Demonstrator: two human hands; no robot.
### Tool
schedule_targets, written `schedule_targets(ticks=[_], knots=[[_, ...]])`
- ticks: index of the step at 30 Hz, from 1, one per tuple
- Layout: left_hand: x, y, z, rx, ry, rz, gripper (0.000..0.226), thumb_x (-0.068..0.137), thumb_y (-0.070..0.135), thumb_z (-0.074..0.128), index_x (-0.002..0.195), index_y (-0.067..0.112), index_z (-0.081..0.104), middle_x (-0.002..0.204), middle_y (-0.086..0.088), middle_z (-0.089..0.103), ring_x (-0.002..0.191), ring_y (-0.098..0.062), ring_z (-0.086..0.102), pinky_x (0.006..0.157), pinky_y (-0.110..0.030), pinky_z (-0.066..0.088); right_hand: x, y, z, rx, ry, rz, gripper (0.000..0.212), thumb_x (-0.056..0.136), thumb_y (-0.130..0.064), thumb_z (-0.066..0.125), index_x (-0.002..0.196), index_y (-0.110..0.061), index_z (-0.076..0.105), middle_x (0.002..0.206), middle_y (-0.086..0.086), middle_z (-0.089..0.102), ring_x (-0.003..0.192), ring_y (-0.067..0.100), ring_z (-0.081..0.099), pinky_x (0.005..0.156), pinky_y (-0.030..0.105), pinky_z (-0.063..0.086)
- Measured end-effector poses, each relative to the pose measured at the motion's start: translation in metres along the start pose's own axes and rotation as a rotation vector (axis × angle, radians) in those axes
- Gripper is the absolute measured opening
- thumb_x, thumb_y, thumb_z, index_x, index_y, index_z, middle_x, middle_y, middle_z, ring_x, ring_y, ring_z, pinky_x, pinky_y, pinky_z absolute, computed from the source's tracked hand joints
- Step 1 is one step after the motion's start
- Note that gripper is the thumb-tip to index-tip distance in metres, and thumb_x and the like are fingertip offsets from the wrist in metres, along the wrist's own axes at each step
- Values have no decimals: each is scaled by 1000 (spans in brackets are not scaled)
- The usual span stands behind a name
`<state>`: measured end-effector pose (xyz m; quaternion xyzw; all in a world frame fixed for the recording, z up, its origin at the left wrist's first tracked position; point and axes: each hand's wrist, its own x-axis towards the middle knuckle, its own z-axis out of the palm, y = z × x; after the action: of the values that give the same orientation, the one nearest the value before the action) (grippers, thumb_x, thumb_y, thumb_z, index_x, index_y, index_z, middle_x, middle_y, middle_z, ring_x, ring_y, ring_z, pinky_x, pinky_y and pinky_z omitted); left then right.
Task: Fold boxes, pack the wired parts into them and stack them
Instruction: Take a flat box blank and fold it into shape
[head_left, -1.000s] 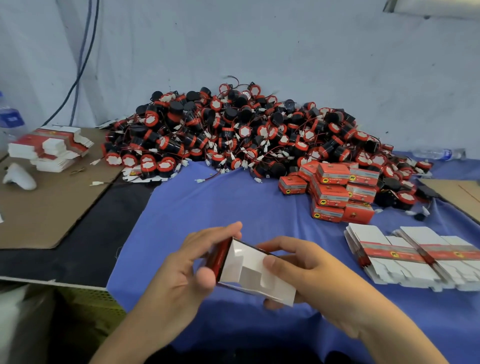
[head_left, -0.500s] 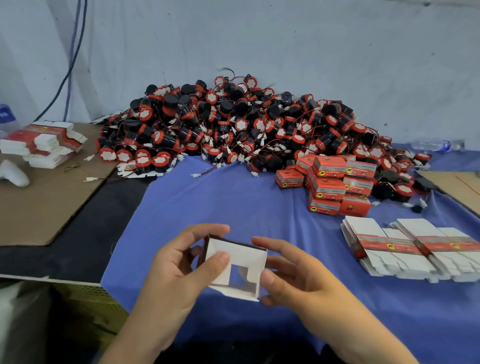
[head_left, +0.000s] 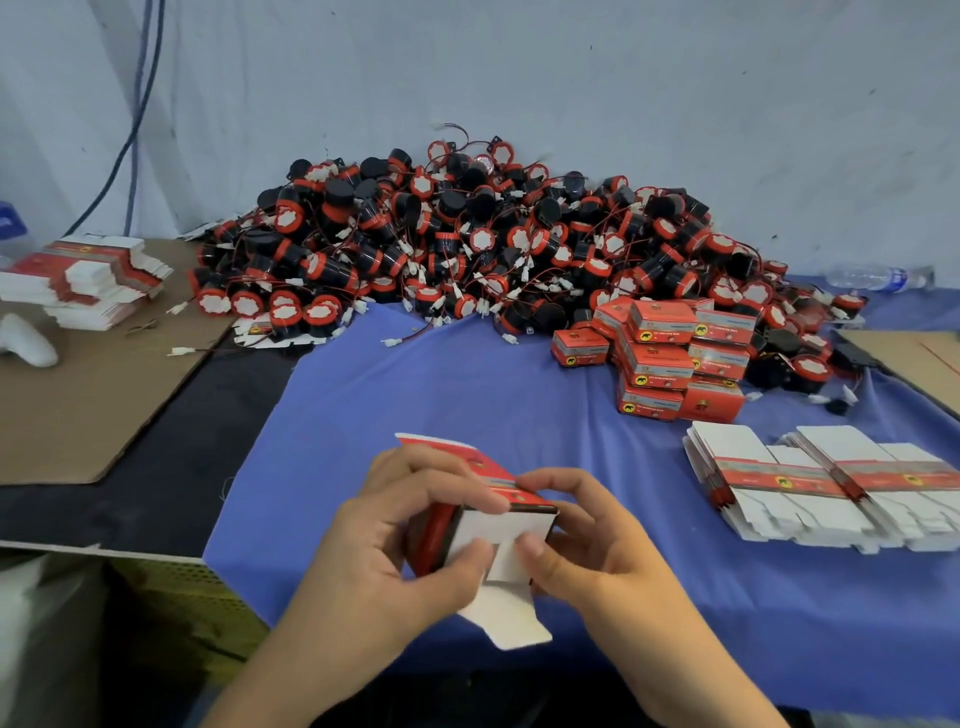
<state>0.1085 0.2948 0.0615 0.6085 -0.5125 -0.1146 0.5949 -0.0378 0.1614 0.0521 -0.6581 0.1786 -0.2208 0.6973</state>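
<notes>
Both hands hold one red and white carton box (head_left: 493, 525) above the blue cloth (head_left: 457, 395). My left hand (head_left: 395, 545) grips its left side, thumb pressed on a white end flap. My right hand (head_left: 587, 551) holds the right side, thumb on the same flap; another white flap hangs loose below. A big heap of black and red wired parts (head_left: 493, 244) lies at the back. A stack of closed red boxes (head_left: 670, 353) stands to the right of centre. Flat unfolded boxes (head_left: 831, 483) lie at the right.
More flat boxes (head_left: 88, 280) sit on a brown cardboard sheet (head_left: 78, 405) at the left, beside a white object (head_left: 26, 340). A plastic water bottle (head_left: 878, 276) lies at the back right. Cables (head_left: 136, 119) run down the wall on the left.
The box has been turned and squared up: its open white inside faced me before, now a red top and folded end flaps show. Both thumbs have moved onto the end flap.
</notes>
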Motion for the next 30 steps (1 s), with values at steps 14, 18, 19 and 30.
schedule_targets(ticks=[14, 18, 19, 30], knots=[[-6, -1, 14, -306, 239, -254, 38, 66, 41, 81, 101, 28, 74, 97, -5, 69, 90, -20, 68, 76, -38, 58, -17, 10, 5, -108, 42, -259, 32, 80, -42, 81, 91, -19, 63, 113, 3, 71, 88, 14, 65, 77, 27, 53], [-12, 13, 28, -208, 161, -73, 34, 83, 56, 71, 104, 29, 73, 117, 5, 63, 120, -21, 60, 93, -37, 54, -16, 13, 22, 162, 318, -212, 37, 74, -34, 83, 100, -30, 56, 97, 13, 73, 89, 22, 69, 79, 41, 57], [-14, 15, 32, -182, 171, -42, 31, 84, 52, 70, 106, 30, 73, 119, 4, 62, 124, -25, 57, 94, -40, 54, -17, 11, 25, 181, 347, -195, 40, 75, -28, 79, 106, -36, 56, 100, 13, 73, 95, 23, 71, 83, 43, 57], [-21, 7, 61, -156, 476, 81, 26, 74, 5, 70, 82, 30, 71, 101, -3, 61, 103, -27, 64, 78, -31, 57, -20, 5, 46, 140, 451, -212, 63, 75, 2, 84, 113, -43, 61, 107, 5, 73, 96, 22, 73, 75, 28, 60]])
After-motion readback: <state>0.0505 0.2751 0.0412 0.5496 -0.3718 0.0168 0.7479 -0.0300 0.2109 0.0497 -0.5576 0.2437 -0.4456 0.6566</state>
